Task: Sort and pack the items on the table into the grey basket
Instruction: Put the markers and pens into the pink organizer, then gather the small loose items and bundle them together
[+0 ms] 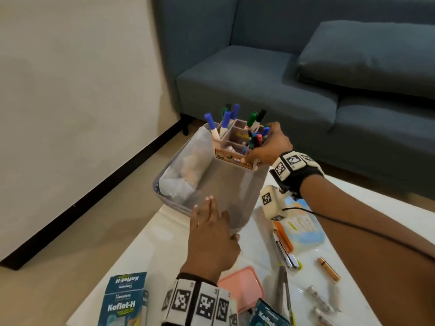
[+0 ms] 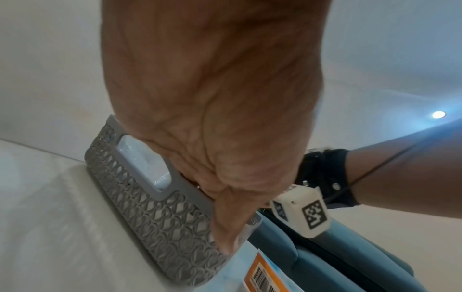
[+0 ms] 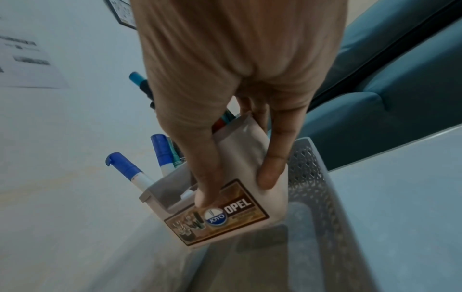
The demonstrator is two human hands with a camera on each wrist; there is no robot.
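The grey lattice basket (image 1: 175, 203) (image 2: 155, 217) (image 3: 312, 177) stands tilted at the far left corner of the white table (image 1: 153, 250). My left hand (image 1: 222, 217) (image 2: 225, 217) holds its near wall, thumb outside and fingers reaching over the rim. My right hand (image 1: 266, 147) (image 3: 237, 189) grips a beige pen holder (image 1: 235, 147) (image 3: 237, 217) full of markers by its corner. The holder is at the basket's far end, partly inside the rim. A white plastic-wrapped bundle (image 1: 186, 170) lies along the basket's left side.
On the table near me lie two Koflet-H boxes (image 1: 124, 300), a pink lidded container (image 1: 242, 290), an orange stapler (image 1: 284, 241), a blue and white packet (image 1: 301, 222) and a bronze tube (image 1: 328, 269). A blue sofa (image 1: 259, 78) stands behind.
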